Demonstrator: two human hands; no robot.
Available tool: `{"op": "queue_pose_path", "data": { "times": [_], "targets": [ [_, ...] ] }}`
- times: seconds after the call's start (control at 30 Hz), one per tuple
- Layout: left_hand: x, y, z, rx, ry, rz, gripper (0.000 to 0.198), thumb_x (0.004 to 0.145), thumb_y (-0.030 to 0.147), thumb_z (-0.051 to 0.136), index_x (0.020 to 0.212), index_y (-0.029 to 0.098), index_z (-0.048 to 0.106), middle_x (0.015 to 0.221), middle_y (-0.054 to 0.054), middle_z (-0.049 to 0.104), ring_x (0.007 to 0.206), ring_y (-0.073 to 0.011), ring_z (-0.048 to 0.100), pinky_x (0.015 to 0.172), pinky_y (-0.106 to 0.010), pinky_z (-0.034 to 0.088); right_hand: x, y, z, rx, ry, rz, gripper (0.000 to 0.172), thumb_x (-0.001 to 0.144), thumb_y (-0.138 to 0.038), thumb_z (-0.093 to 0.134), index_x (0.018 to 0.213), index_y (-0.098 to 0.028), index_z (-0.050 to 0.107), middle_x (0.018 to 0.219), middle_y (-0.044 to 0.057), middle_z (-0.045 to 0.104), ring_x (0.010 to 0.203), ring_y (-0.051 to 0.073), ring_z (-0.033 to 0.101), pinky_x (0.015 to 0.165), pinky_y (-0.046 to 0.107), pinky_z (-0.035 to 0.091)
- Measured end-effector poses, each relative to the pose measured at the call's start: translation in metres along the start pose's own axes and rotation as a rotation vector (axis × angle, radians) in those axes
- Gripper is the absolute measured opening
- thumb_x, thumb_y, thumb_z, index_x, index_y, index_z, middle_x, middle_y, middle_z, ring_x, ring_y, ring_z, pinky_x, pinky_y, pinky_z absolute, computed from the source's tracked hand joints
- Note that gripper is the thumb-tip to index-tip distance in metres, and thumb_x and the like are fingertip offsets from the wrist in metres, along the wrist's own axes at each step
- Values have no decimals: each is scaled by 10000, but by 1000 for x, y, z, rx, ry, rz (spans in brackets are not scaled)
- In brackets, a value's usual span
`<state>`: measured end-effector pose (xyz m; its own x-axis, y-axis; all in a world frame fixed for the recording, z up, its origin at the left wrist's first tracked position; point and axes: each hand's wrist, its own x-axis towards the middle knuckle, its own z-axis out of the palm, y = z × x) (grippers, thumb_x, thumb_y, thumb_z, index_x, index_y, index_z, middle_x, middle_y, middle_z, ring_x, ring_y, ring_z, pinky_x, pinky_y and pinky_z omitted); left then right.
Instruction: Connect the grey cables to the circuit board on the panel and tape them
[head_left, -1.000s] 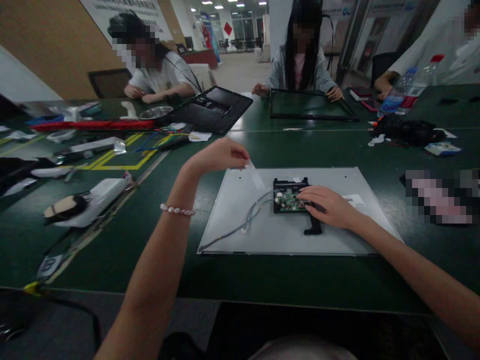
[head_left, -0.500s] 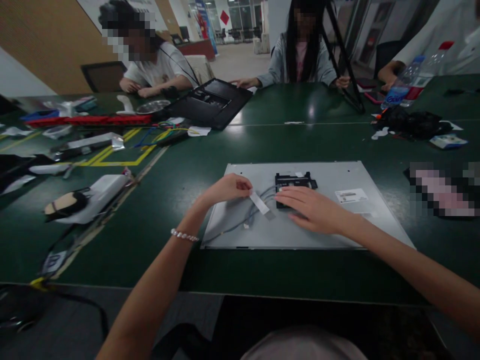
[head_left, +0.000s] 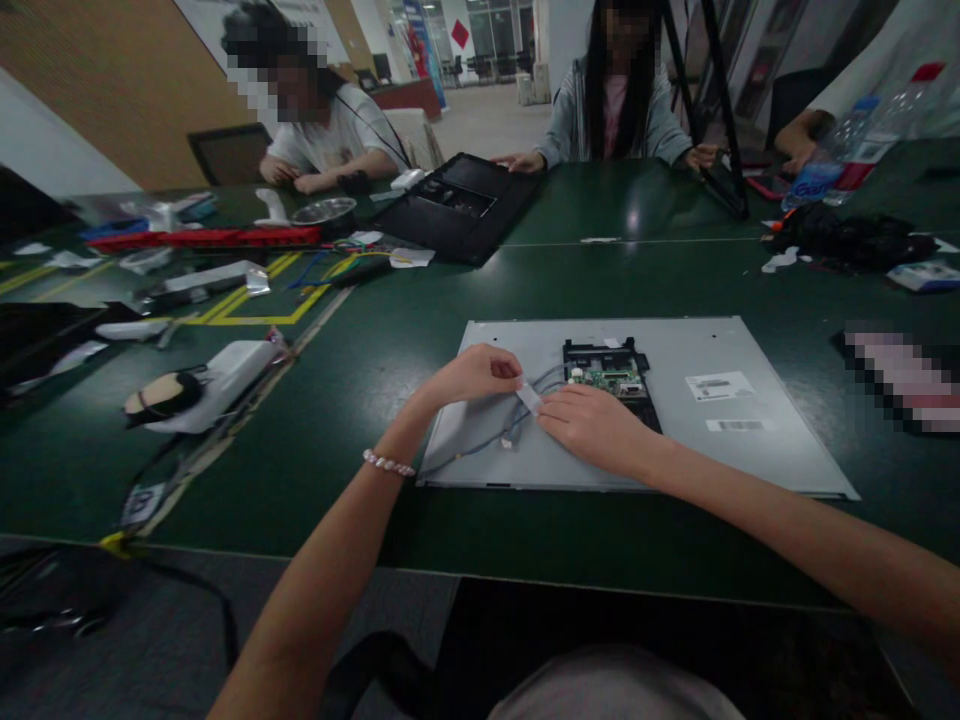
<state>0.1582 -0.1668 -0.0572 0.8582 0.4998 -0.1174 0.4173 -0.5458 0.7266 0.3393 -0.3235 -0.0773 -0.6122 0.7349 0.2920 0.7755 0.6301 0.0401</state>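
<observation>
The pale strip (head_left: 529, 399) spans the gap between both hands, over the grey cables (head_left: 480, 445) on the metal panel (head_left: 675, 350). The left hand (head_left: 484, 375) pinches one end; the right hand (head_left: 592, 425) meets the other, though whether it grips or only touches, I cannot tell. Best, I judge, to keep the strip taut, untwisted and clear of the circuit board (head_left: 609, 380) just beyond.

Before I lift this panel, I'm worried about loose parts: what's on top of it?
On the grey panel: black bracket with a green circuit board, grey cables, two labels. The left hand and right hand hide what is under them.
</observation>
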Motion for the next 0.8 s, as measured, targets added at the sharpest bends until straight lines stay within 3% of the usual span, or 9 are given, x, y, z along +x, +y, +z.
{"op": "queue_pose_path", "data": {
  "times": [0.27, 0.5, 0.67, 0.8],
  "targets": [
    [-3, 1, -3, 65, -34, 60, 166, 797, 275, 598, 833, 130, 671, 659, -2, 615, 609, -96, 542, 605, -212, 414, -1, -5, 7, 41, 47, 37, 216, 935, -76, 509, 1062, -91, 683, 1132, 122, 698, 1007, 204, 636, 930, 369, 449],
    [-3, 7, -1, 233, 104, 129, 263, 704, 203, 611, 964, 168, 603, 921, -38, 614, 755, -135, 546, 683, -247, 437, -2, -11, 7, 40, 61, 27, 253, 943, -79, 467, 1103, -47, 661, 1135, 166, 687, 1033, 235, 627, 913, 390, 454],
    [-1, 15, 5, 353, -16, 191, 169, 708, 112, 480, 798, 158, 616, 806, -33, 580, 702, -127, 512, 683, -248, 405, -3, -21, -1, 57, 0, 59, 301, 938, -109, 432, 1138, -43, 646, 1188, 193, 662, 1066, 251, 619, 959, 405, 439],
    [-1, 18, 10, 340, -29, 152, 162, 703, 112, 474, 783, 159, 607, 761, -25, 581, 671, -123, 512, 658, -243, 393, -3, -37, -5, 65, -52, 133, 415, 943, -285, 476, 1210, 6, 603, 1265, 242, 615, 1176, 301, 570, 1010, 423, 424]
  ]
}}
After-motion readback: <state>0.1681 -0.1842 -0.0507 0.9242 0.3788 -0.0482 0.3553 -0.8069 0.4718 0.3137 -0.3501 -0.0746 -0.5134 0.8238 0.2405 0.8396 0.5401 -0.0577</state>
